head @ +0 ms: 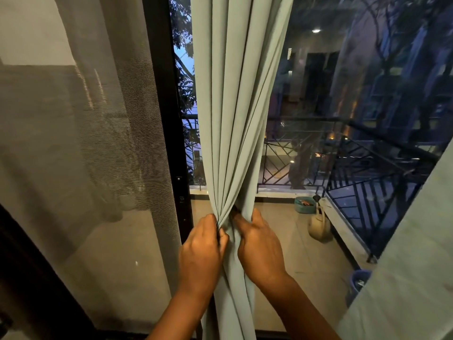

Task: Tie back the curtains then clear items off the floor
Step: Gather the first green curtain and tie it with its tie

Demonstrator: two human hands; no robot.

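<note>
Dusk balcony [304, 244] behind glass, left hand [199, 251] and right hand [259, 249] each in closed grip around gathered green curtain [232, 119]

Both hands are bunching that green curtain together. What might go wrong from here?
The left hand and right hand pinch the gathered curtain at one narrow point, so folds could slip loose before it is tied. No tie-back is clearly visible, so one hand may have to let go to fetch one.

The gathered curtain [230, 119] is blocking the middle; open glass is lying on its right, while the dark door frame [169, 119] is crowding its left.
</note>
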